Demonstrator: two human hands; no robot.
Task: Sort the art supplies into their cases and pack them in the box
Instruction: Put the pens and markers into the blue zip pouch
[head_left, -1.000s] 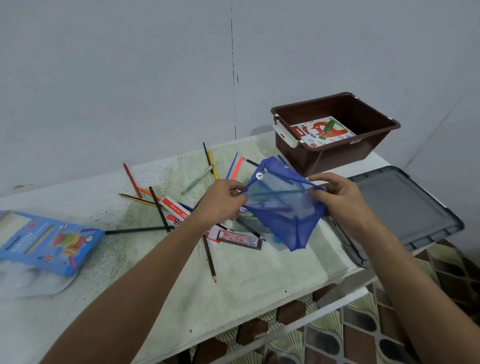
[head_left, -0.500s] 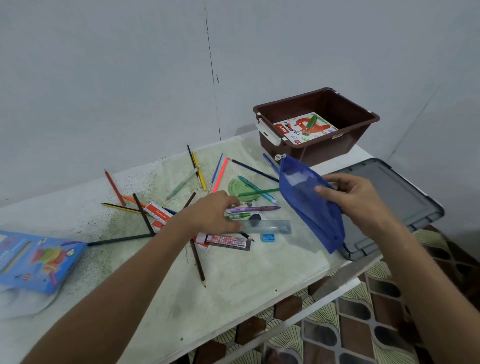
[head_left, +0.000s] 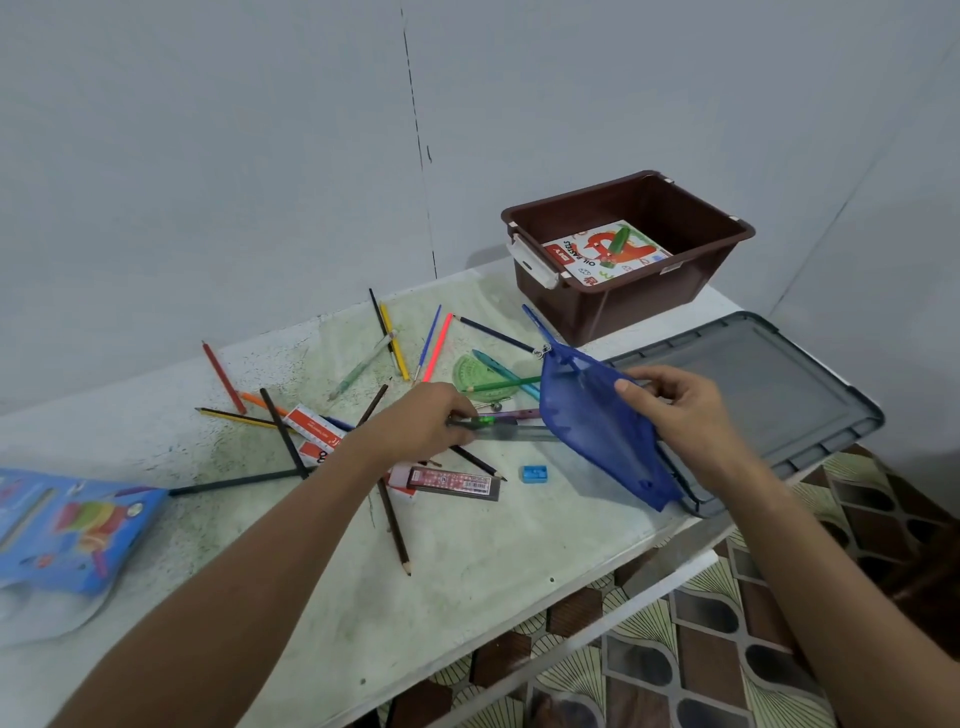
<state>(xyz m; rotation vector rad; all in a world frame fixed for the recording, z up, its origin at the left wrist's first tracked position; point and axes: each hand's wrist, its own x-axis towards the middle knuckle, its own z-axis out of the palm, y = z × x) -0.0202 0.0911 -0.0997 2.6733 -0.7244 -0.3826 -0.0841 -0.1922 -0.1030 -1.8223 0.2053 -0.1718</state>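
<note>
My right hand (head_left: 680, 410) pinches the upper edge of a blue mesh pouch (head_left: 597, 426), which hangs tilted over the table's right part. My left hand (head_left: 421, 421) grips the end of a clear ruler (head_left: 519, 431) together with a green-tipped pen, just left of the pouch. Loose coloured pencils (head_left: 395, 343) and a green protractor (head_left: 472, 371) lie scattered behind the hands. A brown box (head_left: 623, 306) at the back right holds an oil pastels pack (head_left: 602, 252).
The box's grey lid (head_left: 769, 384) lies flat at the right, partly over the table edge. A blue sharpener (head_left: 533, 473), a lead case (head_left: 454, 483) and a red-white eraser pack (head_left: 311, 426) lie near centre. A blue pencil case (head_left: 67, 525) sits far left.
My left hand let go of the pouch, dropped to the table and took hold of the ruler. My right hand swung the pouch rightward, uncovering the items beneath it.
</note>
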